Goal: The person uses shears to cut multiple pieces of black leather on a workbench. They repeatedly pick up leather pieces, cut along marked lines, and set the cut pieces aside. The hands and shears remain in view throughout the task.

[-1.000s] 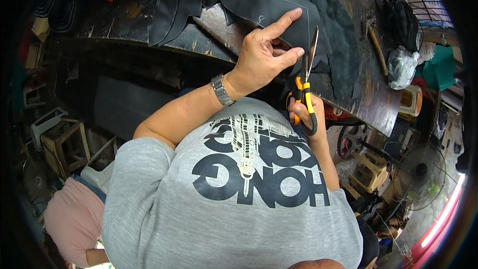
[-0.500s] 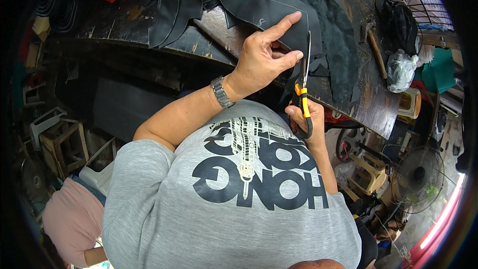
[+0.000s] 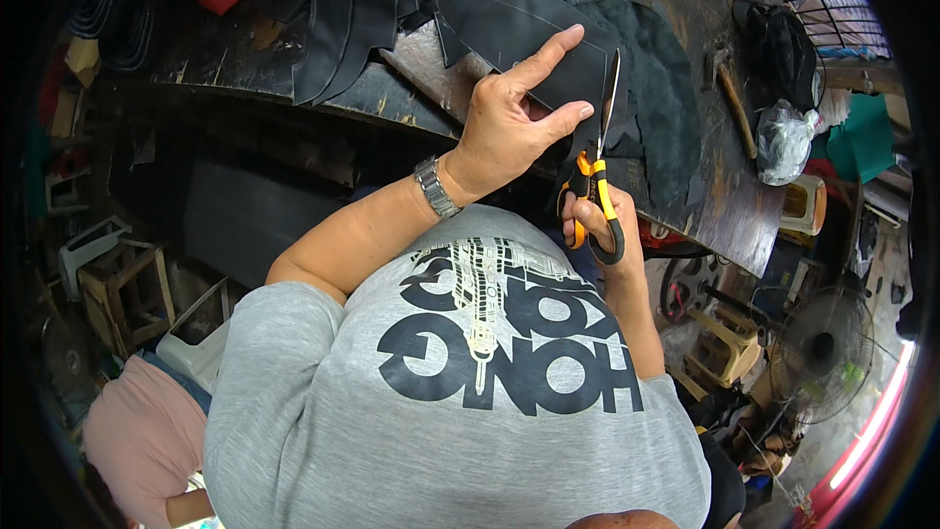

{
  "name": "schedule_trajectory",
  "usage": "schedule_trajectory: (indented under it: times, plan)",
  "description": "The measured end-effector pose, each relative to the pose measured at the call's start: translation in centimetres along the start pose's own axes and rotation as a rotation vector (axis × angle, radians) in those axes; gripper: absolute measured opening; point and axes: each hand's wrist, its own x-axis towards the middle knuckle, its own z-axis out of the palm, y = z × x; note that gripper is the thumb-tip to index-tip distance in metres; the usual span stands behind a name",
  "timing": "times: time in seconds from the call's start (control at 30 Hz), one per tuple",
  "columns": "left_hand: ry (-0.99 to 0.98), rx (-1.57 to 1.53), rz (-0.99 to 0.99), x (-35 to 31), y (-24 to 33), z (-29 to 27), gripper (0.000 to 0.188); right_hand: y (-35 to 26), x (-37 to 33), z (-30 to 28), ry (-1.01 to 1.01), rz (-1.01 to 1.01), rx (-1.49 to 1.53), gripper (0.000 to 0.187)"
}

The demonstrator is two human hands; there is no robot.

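Right hand (image 3: 628,225) curled around scissors (image 3: 600,171)

A dark, scuffed worktable (image 3: 736,208) is filling the far side of the room, its near right corner catching a pale sheen. Past its right end, a window (image 3: 832,0) with dark bars is letting in pale light. A round fan (image 3: 821,358) is standing over the grey floor (image 3: 818,451), and a tan plastic stool (image 3: 725,348) is sitting close by. Along the right edge, a bright strip of light (image 3: 871,416) is glaring. On the left, a wooden stool (image 3: 122,294) is standing in shadow beside a pale plastic stool (image 3: 90,248).
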Motion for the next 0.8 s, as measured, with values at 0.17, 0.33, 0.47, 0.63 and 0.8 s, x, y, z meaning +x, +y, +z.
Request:
schedule_trajectory:
  times: [0.17, 0.33, 0.47, 0.63, 0.8]
  plan:
    - [0.028, 0.050, 0.066, 0.1, -0.2, 0.0, 0.066, 0.5, -0.2, 0.4, 0.026, -0.008, 0.056, 0.036]
    - [0.023, 0.051, 0.088, 0.1, -0.4, 0.0, 0.066, 0.5, -0.4, 0.6, 0.061, -0.013, 0.028, 0.033]
    - [-0.040, 0.029, 0.017, 0.0, -0.3, -0.2, 0.069, 0.3, -0.6, 1.0, 0.087, -0.001, 0.029, 0.030]
    - [-0.047, -0.015, -0.024, 0.0, -0.3, -0.2, 0.069, 0.0, -0.8, 1.0, 0.084, 0.017, -0.001, 0.025]
    - [-0.036, -0.014, -0.052, -0.3, -0.3, -0.2, 0.069, 0.0, -0.8, 1.2, 0.092, 0.041, -0.028, 0.022]
